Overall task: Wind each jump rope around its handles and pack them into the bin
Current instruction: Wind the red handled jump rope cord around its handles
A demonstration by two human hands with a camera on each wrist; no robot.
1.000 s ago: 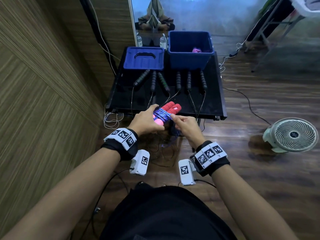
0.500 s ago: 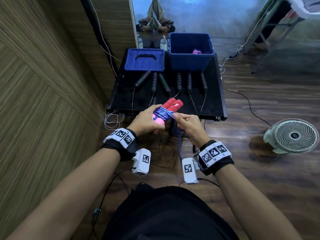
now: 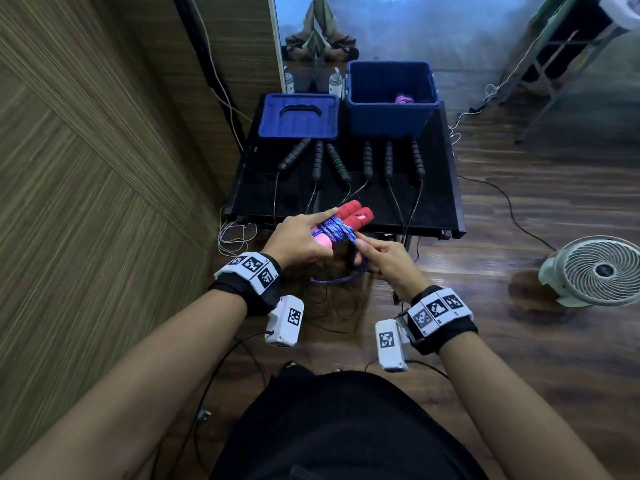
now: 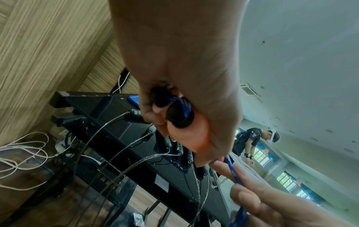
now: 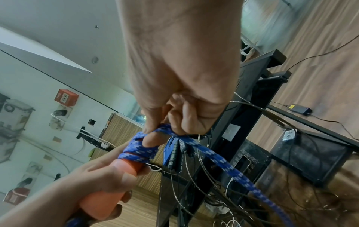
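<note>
While both hands work just off the near edge of the tabletop (image 3: 436, 188), here is the call:
Left hand (image 3: 298, 239): fingers wrapped round the pink ends of the red handles (image 3: 353, 214), forefinger stretched along the top of them.
Blue rope (image 5: 139, 151): coiled tight round the middle of the paired handles, loose tail dropping toward the floor.
Right hand (image 3: 389, 261): thumb and fingers (image 5: 153, 139) pinching the rope right at the coils.
Bin (image 3: 391, 114): at the tabletop's far edge, open, a pink bundle (image 3: 404, 98) inside.
Lid (image 3: 298, 116): flat just left of the bin.
Black handles (image 3: 367, 160): six in a row on the tabletop, thin cords trailing over the near edge.
</note>
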